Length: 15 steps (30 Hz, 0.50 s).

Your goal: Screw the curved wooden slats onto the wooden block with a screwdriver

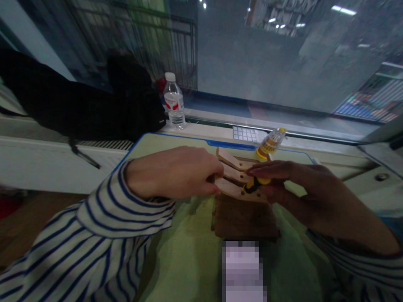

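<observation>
A wooden piece made of pale curved slats (pixel 231 189) with dark holes sits on a brown wooden block (pixel 244 216). My left hand (pixel 185 172) is closed on the left ends of the slats, its thumb and fingers pinching them. In the fingers of my right hand (pixel 302 188) is a short yellow-and-black screwdriver (pixel 258 182). Its dark end points down-left, close to a hole in the nearest slat. Whether the tip touches a screw there, I cannot make out.
The pale green table (pixel 176 260) has a blue edge and stands against a window sill. A water bottle (pixel 174 105), a clear bottle with a yellow cap (pixel 271 143), a grid-patterned sheet (pixel 247 134) and a black bag (pixel 126 100) lie beyond. A blurred-out pale object (pixel 242 272) is nearest me.
</observation>
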Tool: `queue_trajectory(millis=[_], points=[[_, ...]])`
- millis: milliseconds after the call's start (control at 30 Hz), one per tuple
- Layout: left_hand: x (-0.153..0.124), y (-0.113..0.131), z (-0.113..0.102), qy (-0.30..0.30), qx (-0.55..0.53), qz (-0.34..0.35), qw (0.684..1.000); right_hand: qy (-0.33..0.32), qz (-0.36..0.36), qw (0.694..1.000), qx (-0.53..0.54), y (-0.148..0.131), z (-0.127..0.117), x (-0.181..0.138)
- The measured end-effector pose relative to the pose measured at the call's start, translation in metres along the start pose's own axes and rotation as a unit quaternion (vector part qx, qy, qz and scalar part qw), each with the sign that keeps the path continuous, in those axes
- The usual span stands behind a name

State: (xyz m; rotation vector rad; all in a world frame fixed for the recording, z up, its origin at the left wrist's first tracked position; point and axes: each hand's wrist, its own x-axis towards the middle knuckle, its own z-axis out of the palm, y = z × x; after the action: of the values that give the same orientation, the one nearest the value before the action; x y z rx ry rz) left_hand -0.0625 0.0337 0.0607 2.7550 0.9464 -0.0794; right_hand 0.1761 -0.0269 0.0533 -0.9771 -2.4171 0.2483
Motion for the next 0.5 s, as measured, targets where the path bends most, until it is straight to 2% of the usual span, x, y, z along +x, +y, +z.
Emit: queue_trajectory(millis=[200, 500], points=[[-0.0006, -0.0006, -0.0005, -0.009, 0.005, -0.001, 1.000, 0.001, 0.015, 1.000, -0.007, 0.0013, 0.0011, 0.0004], [-0.0009, 0.0003, -0.0013, -0.007, 0.003, 0.003, 1.000, 0.019, 0.002, 0.998, -0.053, 0.0001, 0.0023, 0.0005]])
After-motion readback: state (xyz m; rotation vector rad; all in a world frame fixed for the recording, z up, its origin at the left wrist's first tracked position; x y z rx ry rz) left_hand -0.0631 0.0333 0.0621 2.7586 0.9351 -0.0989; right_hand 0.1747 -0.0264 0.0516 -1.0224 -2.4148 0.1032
